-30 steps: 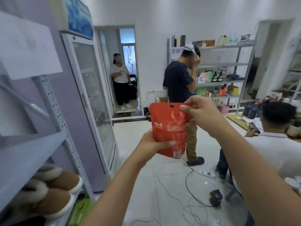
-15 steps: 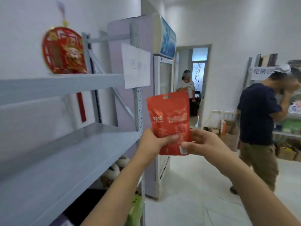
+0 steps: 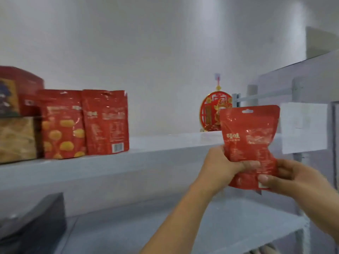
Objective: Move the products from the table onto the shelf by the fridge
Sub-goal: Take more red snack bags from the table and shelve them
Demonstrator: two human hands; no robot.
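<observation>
left hand (image 3: 220, 166): grips the red pouch (image 3: 250, 142) low down;
right hand (image 3: 291, 177): pinches its bottom corner;
shelf (image 3: 146, 158): two pouches (image 3: 84, 123) standing

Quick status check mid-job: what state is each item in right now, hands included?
Held pouch: upright, in the air in front of the upper shelf, not yet set down.
Left hand: grips the pouch's lower part.
Right hand: pinches its bottom corner.
Yellow-printed pouch: standing on the upper shelf.
Pouch beside it: standing, back label facing out.
Red box: stacked on tan box.
Ornament: hanging behind the shelf.
</observation>
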